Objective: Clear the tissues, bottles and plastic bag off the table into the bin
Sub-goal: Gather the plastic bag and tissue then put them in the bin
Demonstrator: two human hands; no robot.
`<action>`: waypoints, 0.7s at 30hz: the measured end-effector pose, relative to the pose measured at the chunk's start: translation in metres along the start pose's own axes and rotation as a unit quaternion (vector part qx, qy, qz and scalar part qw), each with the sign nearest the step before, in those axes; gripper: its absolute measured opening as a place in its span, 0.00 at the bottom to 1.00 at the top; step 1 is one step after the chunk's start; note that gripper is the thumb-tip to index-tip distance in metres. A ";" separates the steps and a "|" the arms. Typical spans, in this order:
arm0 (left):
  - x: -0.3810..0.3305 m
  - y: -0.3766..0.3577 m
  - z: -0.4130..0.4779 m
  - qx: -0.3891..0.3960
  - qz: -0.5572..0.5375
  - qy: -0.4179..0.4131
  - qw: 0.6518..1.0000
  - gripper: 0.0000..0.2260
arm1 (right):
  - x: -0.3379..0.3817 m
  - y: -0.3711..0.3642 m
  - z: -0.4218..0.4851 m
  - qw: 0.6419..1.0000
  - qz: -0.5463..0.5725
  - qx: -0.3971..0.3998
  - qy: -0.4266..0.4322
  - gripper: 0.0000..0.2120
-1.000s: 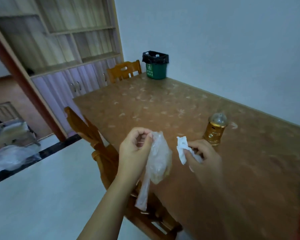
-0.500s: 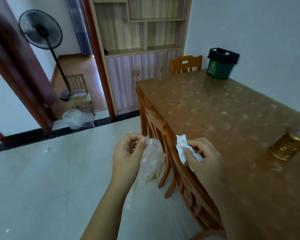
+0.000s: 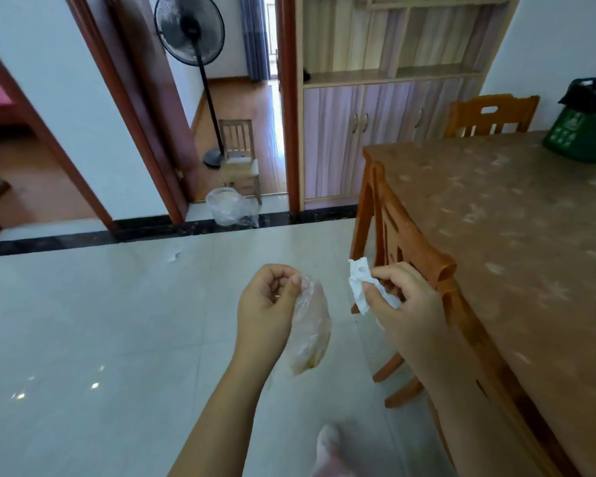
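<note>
My left hand (image 3: 267, 304) pinches the top of a clear plastic bag (image 3: 309, 333), which hangs down over the floor. My right hand (image 3: 401, 304) is closed around a crumpled white tissue (image 3: 360, 285) beside the chair back. Both hands are left of the brown table (image 3: 516, 235). A green bin (image 3: 584, 132) with a black liner stands on the table's far right corner. A second bin with a clear liner (image 3: 229, 206) stands on the floor by the doorway. No bottle is in view.
A wooden chair (image 3: 424, 266) is pushed against the table's near side; another chair (image 3: 489, 115) stands at the far end. A standing fan (image 3: 190, 29) and small wooden chair (image 3: 238, 149) sit in the doorway. A cabinet (image 3: 375, 132) lines the back wall. My foot (image 3: 329, 449) shows below.
The view has swung left, away from the table. The gold bottle has left the frame, and the floor, doorway and fan have come into view. Both hands keep their grip.
</note>
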State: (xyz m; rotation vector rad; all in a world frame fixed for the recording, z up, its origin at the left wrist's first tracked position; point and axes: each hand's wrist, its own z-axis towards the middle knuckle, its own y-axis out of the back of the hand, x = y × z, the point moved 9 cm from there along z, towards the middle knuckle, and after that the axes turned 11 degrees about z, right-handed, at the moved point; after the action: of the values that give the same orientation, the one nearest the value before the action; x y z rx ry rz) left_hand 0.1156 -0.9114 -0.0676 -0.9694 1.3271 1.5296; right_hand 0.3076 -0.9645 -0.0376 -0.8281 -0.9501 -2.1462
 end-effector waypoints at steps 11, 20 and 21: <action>-0.013 -0.050 0.182 0.002 0.058 -0.041 0.997 0.11 | -0.085 -0.066 0.171 1.000 -0.001 0.003 -0.026 0.08; 0.026 -0.080 0.294 -0.008 0.023 0.007 1.000 0.10 | -0.135 -0.123 0.256 0.999 0.012 0.026 -0.044 0.12; 0.032 -0.084 0.308 -0.004 0.024 0.011 1.000 0.10 | -0.142 -0.130 0.264 0.998 0.009 0.026 -0.051 0.10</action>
State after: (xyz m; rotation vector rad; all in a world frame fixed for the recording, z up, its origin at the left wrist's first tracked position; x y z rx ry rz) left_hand 0.1800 -0.5979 -0.0840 -0.9675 1.3691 1.5655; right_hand 0.3697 -0.6437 -0.0517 -0.9242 -1.0419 -2.0706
